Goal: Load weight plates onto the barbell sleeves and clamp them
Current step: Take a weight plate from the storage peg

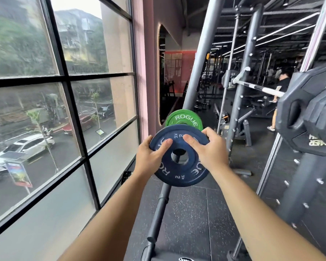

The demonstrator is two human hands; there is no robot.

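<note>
Both hands, left hand (150,155) and right hand (210,150), grip the blue 2 kg plate (179,178), its hole facing them around the sleeve end (179,157), with the green plate (183,118) just beyond.

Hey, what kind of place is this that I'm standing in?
A gym, most likely its weight area. The left hand and right hand hold a blue weight plate, a green weight plate sits behind it, a barbell runs below, and a rack on the right carries black plates.

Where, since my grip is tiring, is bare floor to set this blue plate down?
Bare rubber floor lies between the barbell and the rack uprights. The strip between barbell and window is narrow. Crowded behind the blue plate: the green plate.
</note>
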